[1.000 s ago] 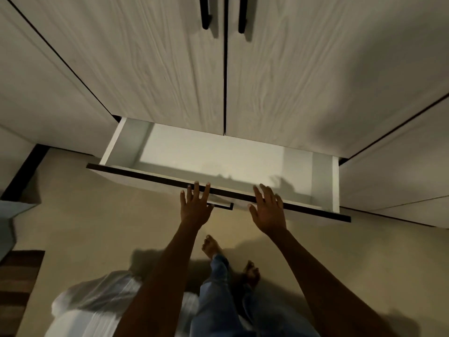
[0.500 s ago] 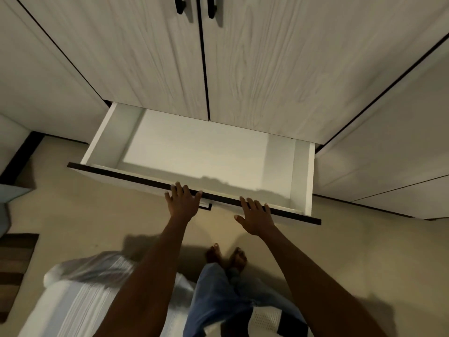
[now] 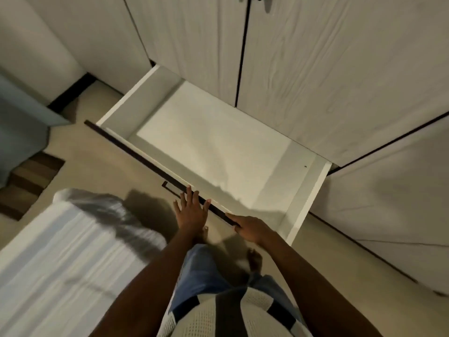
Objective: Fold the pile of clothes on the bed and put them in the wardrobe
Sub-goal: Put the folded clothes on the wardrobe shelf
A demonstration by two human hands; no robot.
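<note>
Two hands meet the dark front edge of the pulled-out wardrobe drawer (image 3: 213, 147) at lower centre of the frame. The left hand (image 3: 190, 211) lies flat against that edge, fingers straight and spread, holding nothing. The right hand (image 3: 252, 229) rests on the edge just to its right, fingers (image 3: 233, 218) bent over the rim; how firmly they grip I cannot tell. The drawer's pale floor shows bare, its white side walls running up to the closed wardrobe doors (image 3: 303, 69) across the upper frame. White striped bedding (image 3: 68, 259) on the bed fills the lower left, close beside the left arm. A striped rug (image 3: 31, 181) lies at the left edge. Bare feet stand on the beige floor (image 3: 340, 259) below the drawer front.
</note>
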